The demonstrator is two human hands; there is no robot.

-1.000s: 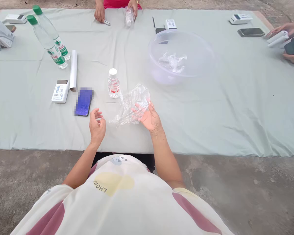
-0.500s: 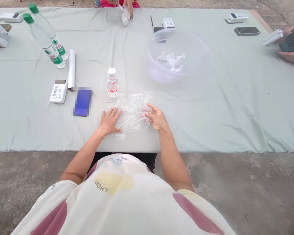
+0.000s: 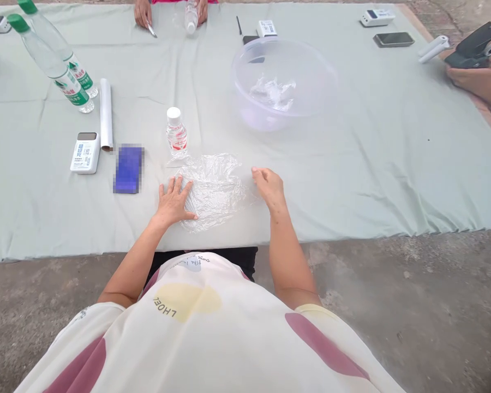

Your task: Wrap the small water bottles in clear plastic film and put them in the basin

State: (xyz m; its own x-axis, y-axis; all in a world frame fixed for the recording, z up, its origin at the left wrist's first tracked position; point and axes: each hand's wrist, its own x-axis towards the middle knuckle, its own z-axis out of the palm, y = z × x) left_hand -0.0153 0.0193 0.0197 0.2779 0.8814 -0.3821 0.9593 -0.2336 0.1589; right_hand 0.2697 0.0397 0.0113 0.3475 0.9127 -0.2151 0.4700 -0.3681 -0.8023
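I see the film (image 3: 215,191) lying wrinkled on the counter (image 3: 352,180), between the two hands. The left hand (image 3: 172,206) is spread flat on its left side, fingers splayed, grasping nothing. The right hand (image 3: 270,188) is curled just beside the film's right edge; from here I can't tell whether it pinches any. The bottle (image 3: 177,136) stands just past the film's far left corner; the basin (image 3: 265,121) beyond holds crumpled plastic (image 3: 276,93).

The shirt (image 3: 213,349) reads “LHOE”, and one green bottle label (image 3: 71,90) includes “山”.
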